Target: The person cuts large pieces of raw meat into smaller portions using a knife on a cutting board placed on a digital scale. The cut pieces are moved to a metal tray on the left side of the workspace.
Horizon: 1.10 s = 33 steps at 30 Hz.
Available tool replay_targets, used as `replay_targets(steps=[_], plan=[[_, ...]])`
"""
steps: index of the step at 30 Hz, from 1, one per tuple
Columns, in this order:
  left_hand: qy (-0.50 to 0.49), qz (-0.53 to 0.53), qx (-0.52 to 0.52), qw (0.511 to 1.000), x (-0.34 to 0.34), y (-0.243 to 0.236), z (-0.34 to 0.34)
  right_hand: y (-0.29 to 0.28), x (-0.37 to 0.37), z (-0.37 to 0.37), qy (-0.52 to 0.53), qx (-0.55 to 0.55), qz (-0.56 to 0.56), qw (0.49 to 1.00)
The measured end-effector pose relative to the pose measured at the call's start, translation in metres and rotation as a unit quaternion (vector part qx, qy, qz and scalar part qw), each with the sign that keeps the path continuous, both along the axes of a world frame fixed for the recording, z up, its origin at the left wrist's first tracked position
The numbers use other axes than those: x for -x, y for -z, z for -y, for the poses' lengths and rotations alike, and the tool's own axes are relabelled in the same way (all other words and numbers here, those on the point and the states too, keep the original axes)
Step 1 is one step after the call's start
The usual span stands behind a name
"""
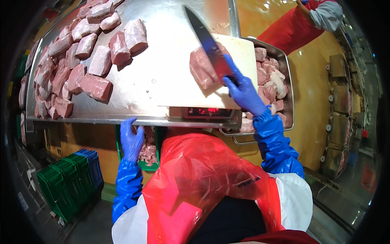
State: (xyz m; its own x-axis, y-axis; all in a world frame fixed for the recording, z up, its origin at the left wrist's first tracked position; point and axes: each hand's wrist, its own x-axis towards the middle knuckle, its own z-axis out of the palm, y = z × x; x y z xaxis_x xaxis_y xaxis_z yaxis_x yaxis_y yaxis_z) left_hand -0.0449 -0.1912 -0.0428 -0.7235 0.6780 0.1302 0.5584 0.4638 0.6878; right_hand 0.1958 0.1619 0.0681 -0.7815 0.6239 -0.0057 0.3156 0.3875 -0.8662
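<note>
My right hand [247, 92], in a blue glove, is closed round the handle of a knife [202, 34], its index finger laid along the blade. The long, broad blade points up and away to the left. It passes over a piece of raw pink meat [200, 70] on a white cutting board [242, 51]; whether it touches the meat I cannot tell. At the front edge of the steel table [140, 87], my left hand [132, 142], also gloved, has its thumb and fingers apart and holds nothing.
Raw meat chunks [87, 44] crowd the table's left side. A scale [208, 112] with a red-lit display sits before the board. Meat fills a steel tub [290, 81] on the right. Below are a green crate [148, 166] of trimmings and stacked crates [65, 179]. Another person's sleeve [326, 16] shows at upper right.
</note>
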Motion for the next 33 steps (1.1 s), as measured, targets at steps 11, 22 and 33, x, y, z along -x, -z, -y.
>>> replay_targets(steps=[11, 22, 33], plan=[[0.092, -0.148, -0.195, 0.965, -0.104, -0.021, -0.224, 0.019, -0.115, 0.011, -0.148, -0.094, 0.206, 0.963], [0.060, 0.033, -0.168, 0.983, -0.086, -0.027, -0.234, -0.022, -0.085, 0.033, 0.044, -0.010, 0.006, 0.999], [0.116, 0.203, -0.229, 0.945, -0.053, -0.017, -0.229, 0.006, -0.039, 0.099, -0.027, -0.199, 0.295, 0.934]])
